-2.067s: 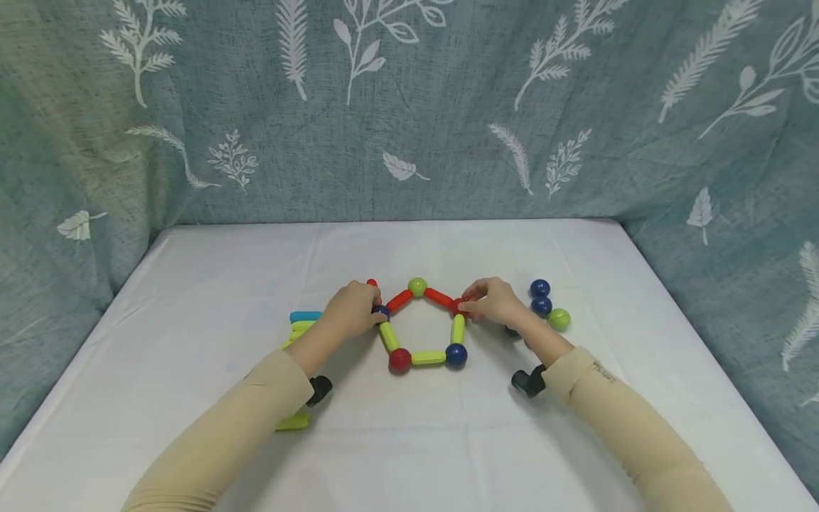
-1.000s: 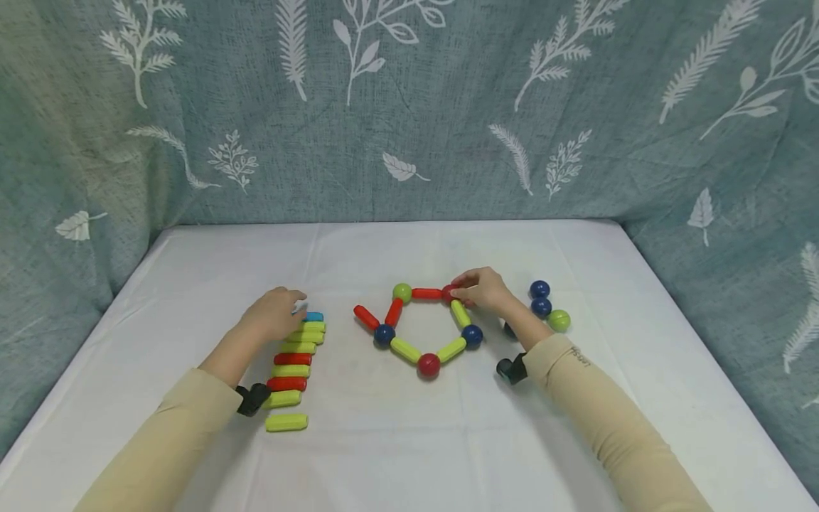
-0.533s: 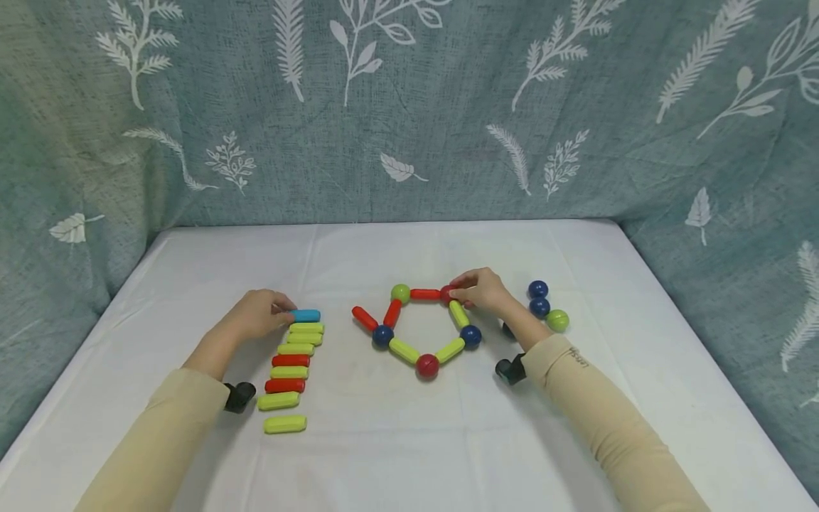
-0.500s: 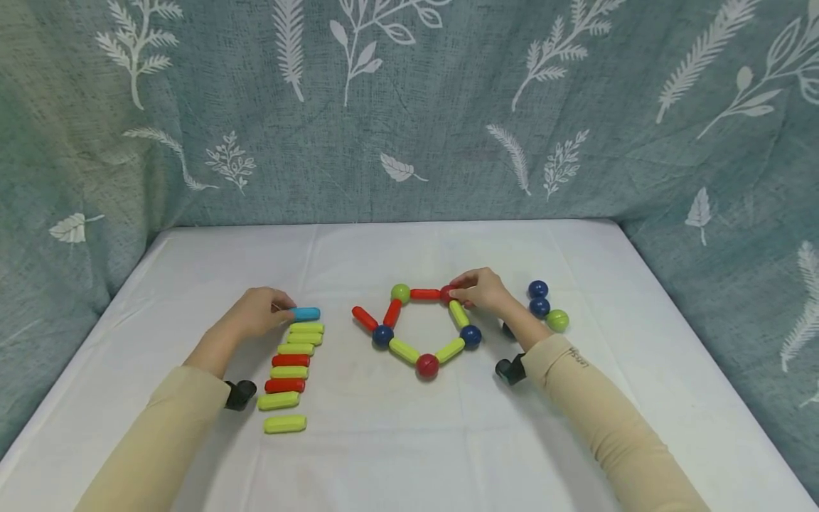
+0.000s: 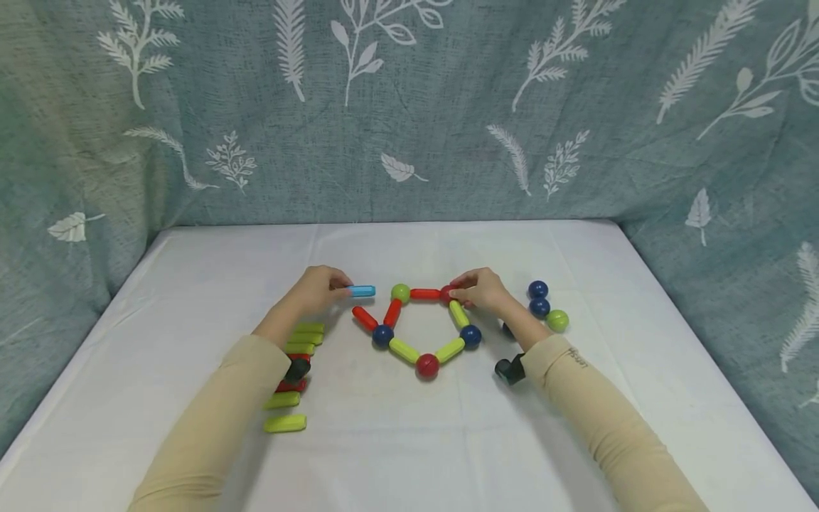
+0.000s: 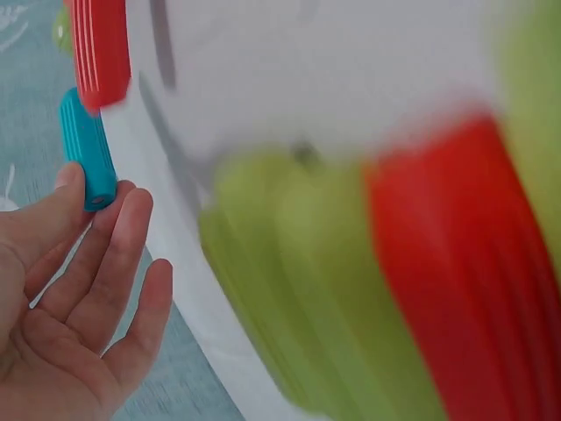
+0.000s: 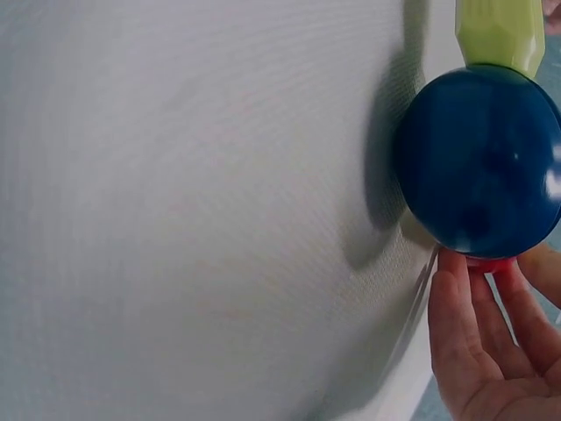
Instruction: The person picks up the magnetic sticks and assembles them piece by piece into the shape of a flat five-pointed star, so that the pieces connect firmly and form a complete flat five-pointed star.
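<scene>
My left hand (image 5: 318,290) pinches a light-blue magnetic rod (image 5: 362,291) at one end, between thumb and fingertips. Its free end points at a green ball (image 5: 400,293), with a gap between. That ball is a corner of a five-sided ring of rods and balls. From the ring's left blue ball (image 5: 382,336) a red rod (image 5: 365,318) sticks outward. My right hand (image 5: 486,291) holds the far-right red ball (image 5: 447,294) with its fingertips. In the right wrist view a blue ball (image 7: 482,162) hides most of that red ball.
Yellow-green rods (image 5: 284,424) and red rods lie in a column on the left, partly beneath my left forearm. On the right, loose blue balls (image 5: 539,307) and a green ball (image 5: 558,321) sit close together, one blue ball mostly hidden by my right wrist.
My left hand let go of the ring, took the light-blue rod from the top of the column and carried it right. The ring had turned earlier; my right hand stays on its red ball.
</scene>
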`<state>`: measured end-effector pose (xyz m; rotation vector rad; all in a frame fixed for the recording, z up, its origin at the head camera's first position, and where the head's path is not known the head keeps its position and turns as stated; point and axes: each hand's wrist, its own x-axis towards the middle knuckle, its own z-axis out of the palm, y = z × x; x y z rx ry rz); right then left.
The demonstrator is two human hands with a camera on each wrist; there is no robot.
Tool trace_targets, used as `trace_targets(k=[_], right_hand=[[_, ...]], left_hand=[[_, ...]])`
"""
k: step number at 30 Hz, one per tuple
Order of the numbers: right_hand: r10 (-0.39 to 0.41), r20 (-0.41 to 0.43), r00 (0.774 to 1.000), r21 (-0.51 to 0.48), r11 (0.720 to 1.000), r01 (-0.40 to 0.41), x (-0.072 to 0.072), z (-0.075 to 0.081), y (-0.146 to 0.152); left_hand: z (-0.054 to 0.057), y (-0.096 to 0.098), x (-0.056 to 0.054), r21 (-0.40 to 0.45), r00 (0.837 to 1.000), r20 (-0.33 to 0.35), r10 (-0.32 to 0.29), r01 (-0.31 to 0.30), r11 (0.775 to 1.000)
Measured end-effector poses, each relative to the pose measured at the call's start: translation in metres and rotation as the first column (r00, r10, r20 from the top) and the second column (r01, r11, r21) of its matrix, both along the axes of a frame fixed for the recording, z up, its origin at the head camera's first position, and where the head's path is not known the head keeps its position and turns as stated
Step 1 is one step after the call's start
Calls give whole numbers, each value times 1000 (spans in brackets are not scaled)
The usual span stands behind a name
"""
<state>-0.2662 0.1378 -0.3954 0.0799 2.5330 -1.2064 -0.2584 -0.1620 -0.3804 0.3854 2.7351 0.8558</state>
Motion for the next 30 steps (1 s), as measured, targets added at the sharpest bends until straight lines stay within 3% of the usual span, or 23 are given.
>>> trace_targets(k=[8,21,24,26,30], right_hand=[[-7,6,1000,0,1000,7,0,0,0],[-5,2,1000,-5,1000,5,0,0,1],[0,3,1000,-11,1000,0,0,1,1],[12,3,1000,-11,1000,-12,0,1,1],[62,-1,998,-5,998,-62,0,2,1]], left_hand=[[-3,23,-2,16,1000,1,9,-9,1000],[-12,29,-1,9,999,-25,24,-23,1000],[-10,31,4,-8,999,-41,32,-32,999],[-8,32,7,-29,996,-87,34,-37,999],[-3,39,21,-72,990,-130,44,-54,996]])
